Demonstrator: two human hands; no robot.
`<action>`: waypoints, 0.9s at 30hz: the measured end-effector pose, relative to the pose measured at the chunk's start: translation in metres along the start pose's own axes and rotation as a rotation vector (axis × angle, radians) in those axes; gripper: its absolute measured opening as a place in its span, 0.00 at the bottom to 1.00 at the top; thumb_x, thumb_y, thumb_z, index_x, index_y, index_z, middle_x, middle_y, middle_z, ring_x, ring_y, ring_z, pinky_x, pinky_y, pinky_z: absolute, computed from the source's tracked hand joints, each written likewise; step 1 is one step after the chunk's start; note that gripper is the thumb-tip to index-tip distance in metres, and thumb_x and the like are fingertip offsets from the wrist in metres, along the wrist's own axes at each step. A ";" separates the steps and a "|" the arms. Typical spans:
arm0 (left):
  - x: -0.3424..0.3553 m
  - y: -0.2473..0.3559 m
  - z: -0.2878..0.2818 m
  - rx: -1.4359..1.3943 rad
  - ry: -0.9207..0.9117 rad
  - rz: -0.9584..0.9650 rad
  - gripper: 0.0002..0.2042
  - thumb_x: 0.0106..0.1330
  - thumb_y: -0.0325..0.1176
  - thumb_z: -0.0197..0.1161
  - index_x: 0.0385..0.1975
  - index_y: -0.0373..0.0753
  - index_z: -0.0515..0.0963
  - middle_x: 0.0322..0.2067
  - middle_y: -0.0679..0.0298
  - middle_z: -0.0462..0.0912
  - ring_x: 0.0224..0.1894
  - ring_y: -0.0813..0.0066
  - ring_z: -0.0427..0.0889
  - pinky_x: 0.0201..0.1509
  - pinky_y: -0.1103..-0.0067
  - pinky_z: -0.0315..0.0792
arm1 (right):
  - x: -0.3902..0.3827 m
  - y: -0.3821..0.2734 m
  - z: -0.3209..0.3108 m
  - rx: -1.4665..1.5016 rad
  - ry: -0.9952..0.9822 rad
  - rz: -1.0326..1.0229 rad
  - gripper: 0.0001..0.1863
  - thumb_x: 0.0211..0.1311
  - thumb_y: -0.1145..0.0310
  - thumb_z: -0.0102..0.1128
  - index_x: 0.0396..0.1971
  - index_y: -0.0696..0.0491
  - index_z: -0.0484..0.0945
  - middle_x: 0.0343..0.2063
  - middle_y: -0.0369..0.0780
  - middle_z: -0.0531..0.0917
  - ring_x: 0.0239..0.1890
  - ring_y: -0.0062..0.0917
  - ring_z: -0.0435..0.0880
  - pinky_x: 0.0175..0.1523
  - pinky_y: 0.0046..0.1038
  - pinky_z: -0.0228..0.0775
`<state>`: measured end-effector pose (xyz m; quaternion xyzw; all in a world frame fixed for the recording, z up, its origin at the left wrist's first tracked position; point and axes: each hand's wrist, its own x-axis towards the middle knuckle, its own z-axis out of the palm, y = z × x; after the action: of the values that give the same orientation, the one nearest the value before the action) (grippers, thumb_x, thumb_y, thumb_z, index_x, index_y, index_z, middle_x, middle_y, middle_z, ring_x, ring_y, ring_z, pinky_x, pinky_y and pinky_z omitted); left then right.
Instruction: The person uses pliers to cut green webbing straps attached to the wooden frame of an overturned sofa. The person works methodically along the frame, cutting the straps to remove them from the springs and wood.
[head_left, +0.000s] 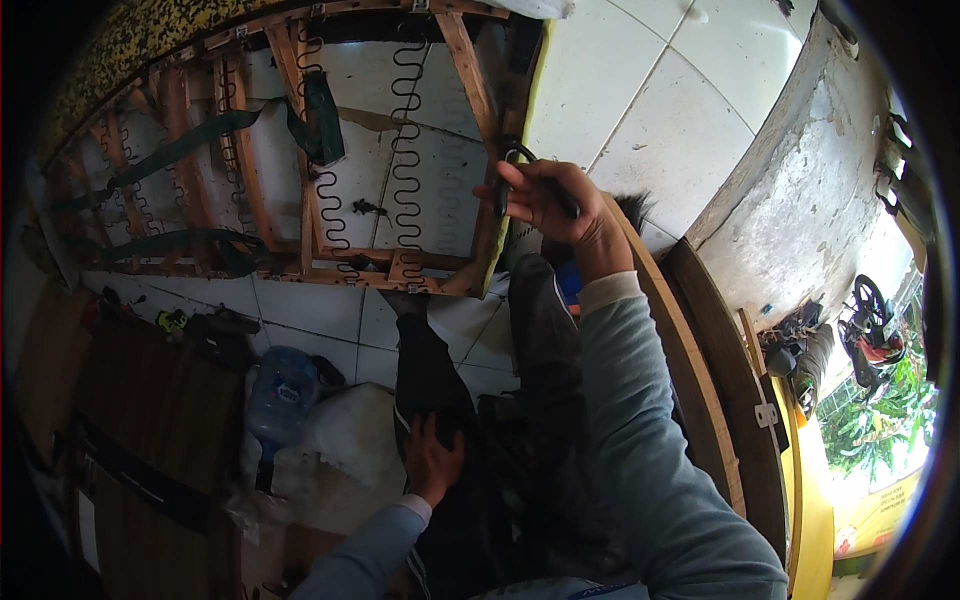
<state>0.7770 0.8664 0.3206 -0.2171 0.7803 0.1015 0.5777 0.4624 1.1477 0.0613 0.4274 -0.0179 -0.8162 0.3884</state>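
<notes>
My right hand (555, 200) holds a pair of black-handled pliers (567, 197) with the handles spread apart. Their head is at the edge of a wooden sofa frame (470, 65), by its near right corner; whether the jaws grip anything is too small to tell. Wavy metal springs (407, 130) run across the frame between its wooden slats. Dark green webbing straps (318, 120) hang loose on it. Yellow foam edging (503, 225) lines the right side. My left hand (433, 458) lies on my left leg, fingers spread, with nothing in it.
A blue-tinted water jug (280, 385) lies on the tiles at left, beside white stuffing (357, 432). Dark brown wooden panels (150, 420) stand at lower left. Curved wooden boards (690, 370) flank my right arm. A peeling white wall (800, 170) rises beyond.
</notes>
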 end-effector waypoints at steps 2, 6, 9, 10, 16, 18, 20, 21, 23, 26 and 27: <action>-0.002 0.001 -0.001 0.022 -0.012 -0.008 0.33 0.68 0.50 0.65 0.69 0.37 0.72 0.71 0.43 0.67 0.70 0.38 0.69 0.71 0.53 0.70 | 0.001 -0.010 0.006 0.055 -0.114 0.022 0.17 0.77 0.73 0.46 0.53 0.74 0.72 0.48 0.56 0.88 0.65 0.58 0.78 0.57 0.47 0.87; 0.001 -0.006 0.003 0.027 0.002 0.017 0.32 0.69 0.50 0.65 0.70 0.40 0.72 0.72 0.46 0.67 0.70 0.39 0.70 0.69 0.53 0.72 | 0.009 -0.022 0.014 0.100 0.032 -0.067 0.08 0.76 0.74 0.53 0.40 0.65 0.73 0.25 0.43 0.83 0.52 0.50 0.85 0.50 0.47 0.90; 0.000 -0.002 -0.001 0.036 -0.008 -0.002 0.32 0.69 0.50 0.64 0.69 0.41 0.73 0.72 0.48 0.67 0.69 0.40 0.70 0.68 0.52 0.73 | 0.023 -0.019 0.026 0.278 0.222 -0.059 0.07 0.75 0.74 0.57 0.36 0.59 0.71 0.24 0.40 0.76 0.42 0.40 0.85 0.46 0.46 0.89; -0.001 -0.001 -0.002 0.033 -0.011 -0.019 0.32 0.69 0.50 0.64 0.69 0.41 0.73 0.72 0.48 0.67 0.69 0.40 0.70 0.68 0.52 0.73 | 0.030 -0.013 0.029 0.327 0.261 -0.080 0.07 0.75 0.74 0.57 0.36 0.58 0.70 0.25 0.40 0.76 0.39 0.38 0.84 0.45 0.45 0.89; 0.000 -0.006 0.002 0.039 0.004 -0.010 0.31 0.68 0.50 0.64 0.69 0.41 0.73 0.73 0.50 0.67 0.69 0.40 0.71 0.66 0.52 0.75 | 0.040 0.033 0.017 0.026 0.418 -0.195 0.04 0.76 0.73 0.58 0.39 0.56 0.73 0.31 0.41 0.81 0.32 0.29 0.84 0.42 0.32 0.86; -0.001 -0.006 0.002 0.046 0.002 -0.006 0.31 0.68 0.50 0.64 0.68 0.41 0.73 0.72 0.50 0.67 0.68 0.40 0.72 0.66 0.52 0.75 | 0.037 0.036 0.011 -0.024 0.437 -0.203 0.04 0.76 0.72 0.58 0.42 0.56 0.73 0.31 0.41 0.82 0.30 0.29 0.83 0.39 0.29 0.84; 0.000 -0.004 0.003 0.050 0.011 0.004 0.31 0.68 0.50 0.64 0.68 0.41 0.74 0.72 0.50 0.68 0.68 0.40 0.73 0.65 0.52 0.76 | 0.037 0.042 0.011 -0.079 0.446 -0.227 0.06 0.77 0.70 0.58 0.45 0.56 0.75 0.31 0.41 0.82 0.30 0.28 0.83 0.38 0.29 0.83; 0.000 -0.004 0.002 0.050 0.010 -0.004 0.31 0.68 0.50 0.64 0.68 0.41 0.74 0.72 0.50 0.68 0.68 0.40 0.73 0.65 0.52 0.76 | 0.038 0.048 0.013 -0.146 0.486 -0.231 0.07 0.76 0.69 0.60 0.43 0.57 0.75 0.28 0.39 0.80 0.29 0.28 0.83 0.38 0.32 0.83; -0.002 -0.004 -0.001 0.051 0.007 -0.024 0.31 0.68 0.50 0.64 0.68 0.41 0.74 0.72 0.50 0.68 0.68 0.40 0.73 0.65 0.52 0.76 | 0.038 0.070 0.016 -0.279 0.562 -0.234 0.10 0.75 0.66 0.63 0.39 0.58 0.76 0.23 0.37 0.75 0.27 0.28 0.82 0.39 0.38 0.84; -0.002 -0.002 -0.001 0.038 -0.025 -0.045 0.31 0.68 0.50 0.64 0.68 0.41 0.74 0.72 0.50 0.68 0.67 0.40 0.73 0.65 0.52 0.76 | 0.020 0.095 -0.030 -0.850 0.594 -0.381 0.17 0.75 0.63 0.64 0.46 0.64 0.79 0.28 0.40 0.82 0.29 0.32 0.87 0.39 0.36 0.82; 0.001 0.003 0.000 0.029 -0.031 -0.020 0.31 0.68 0.50 0.64 0.68 0.41 0.73 0.72 0.50 0.68 0.68 0.40 0.73 0.65 0.52 0.76 | 0.014 0.091 -0.069 -1.013 0.589 -0.440 0.21 0.74 0.62 0.64 0.53 0.67 0.80 0.31 0.42 0.86 0.30 0.31 0.89 0.37 0.33 0.79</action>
<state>0.7753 0.8687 0.3193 -0.2150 0.7704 0.0875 0.5939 0.5627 1.0957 0.0409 0.3910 0.5672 -0.6323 0.3543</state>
